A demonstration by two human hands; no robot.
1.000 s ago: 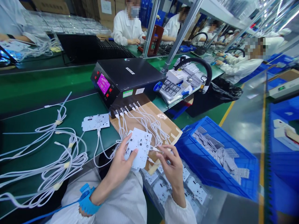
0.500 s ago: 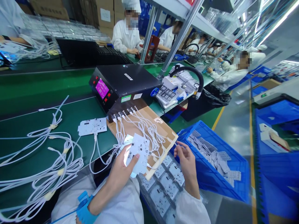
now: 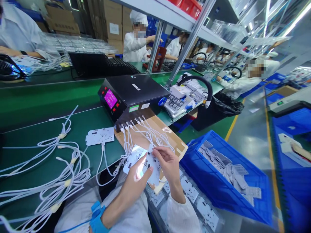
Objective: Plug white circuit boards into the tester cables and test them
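The left hand [image 3: 137, 181] holds two flat white circuit boards dotted with small dark parts, tilted and overlapping at the near edge of the cardboard. The left board [image 3: 131, 159] glows brightly; the right hand's [image 3: 171, 163] fingertips meet the right board's [image 3: 155, 173] top edge.

You have two hands, left [image 3: 137, 176] and right [image 3: 167, 161], with two circuit boards [image 3: 153, 173] at your left. To the left lie one further board [image 3: 100, 136] and four visible yellowish ties [image 3: 67, 183]. You face one black box [image 3: 138, 89] bearing one pink screen [image 3: 110, 99]. Near right, you have one blue crate [image 3: 218, 191]; beyond it, one black bag [image 3: 229, 105]. Your loose cables [image 3: 77, 176] overlap too much to count.
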